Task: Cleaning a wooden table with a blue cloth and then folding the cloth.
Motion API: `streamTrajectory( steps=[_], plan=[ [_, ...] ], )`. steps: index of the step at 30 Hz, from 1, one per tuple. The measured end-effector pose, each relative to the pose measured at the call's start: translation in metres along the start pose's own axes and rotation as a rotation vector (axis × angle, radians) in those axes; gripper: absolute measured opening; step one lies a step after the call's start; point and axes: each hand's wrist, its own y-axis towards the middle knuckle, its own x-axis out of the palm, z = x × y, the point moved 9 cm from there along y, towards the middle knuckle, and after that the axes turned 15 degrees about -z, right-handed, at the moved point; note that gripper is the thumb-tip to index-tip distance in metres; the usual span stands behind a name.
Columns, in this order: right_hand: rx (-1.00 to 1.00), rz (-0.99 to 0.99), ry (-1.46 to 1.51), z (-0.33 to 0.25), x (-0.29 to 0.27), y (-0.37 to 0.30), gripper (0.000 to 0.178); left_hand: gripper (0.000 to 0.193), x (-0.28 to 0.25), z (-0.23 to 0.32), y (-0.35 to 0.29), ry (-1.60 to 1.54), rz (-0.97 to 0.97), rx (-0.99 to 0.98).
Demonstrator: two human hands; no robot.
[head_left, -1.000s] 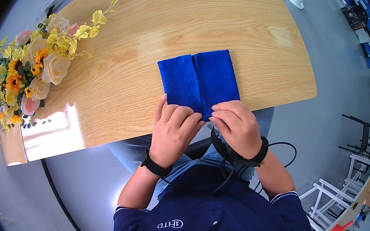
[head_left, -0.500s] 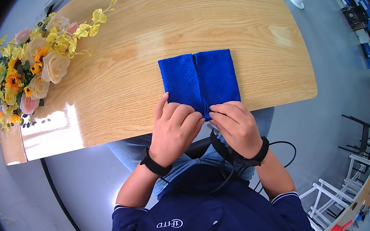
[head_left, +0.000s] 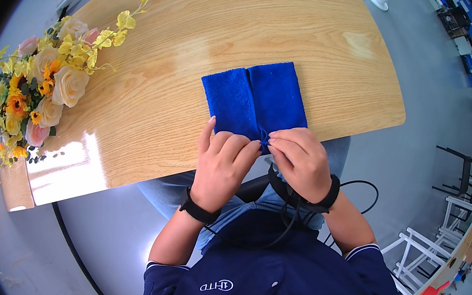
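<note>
The blue cloth (head_left: 256, 100) lies folded on the tabletop (head_left: 203, 31) by its near edge, a crease running down its middle; the left hand (head_left: 223, 163) rests on its near left corner, fingers curled over the hem, and the right hand (head_left: 300, 161) pinches the near hem at the crease between thumb and fingertips. A bunch of flowers (head_left: 37, 88) stands at the tabletop's left edge, well apart from the cloth.

We see a light wooden desk (head_left: 214, 33) with a bouquet of yellow, orange and pink flowers (head_left: 37, 88) at its left end, and white stools (head_left: 429, 254) on the grey floor (head_left: 423, 111).
</note>
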Motion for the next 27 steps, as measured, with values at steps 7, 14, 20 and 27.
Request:
streamTrajectory(
  steps=[7,14,20,27],
  plan=[
    [-0.046,-0.051,-0.042,-0.005,0.003,0.0,0.021,0.02,0.0,0.003,0.002,0.031,-0.022,0.036],
    [-0.023,-0.005,-0.039,-0.01,-0.003,0.003,0.025,0.019,-0.003,-0.001,0.004,-0.055,0.052,-0.008],
    [-0.024,0.064,-0.035,-0.006,-0.005,0.0,0.025,0.019,-0.005,-0.002,0.006,-0.165,0.074,0.005],
    [0.052,0.205,0.01,-0.002,-0.021,0.0,0.02,0.017,-0.009,-0.025,-0.004,-0.426,0.194,-0.26]
  ],
)
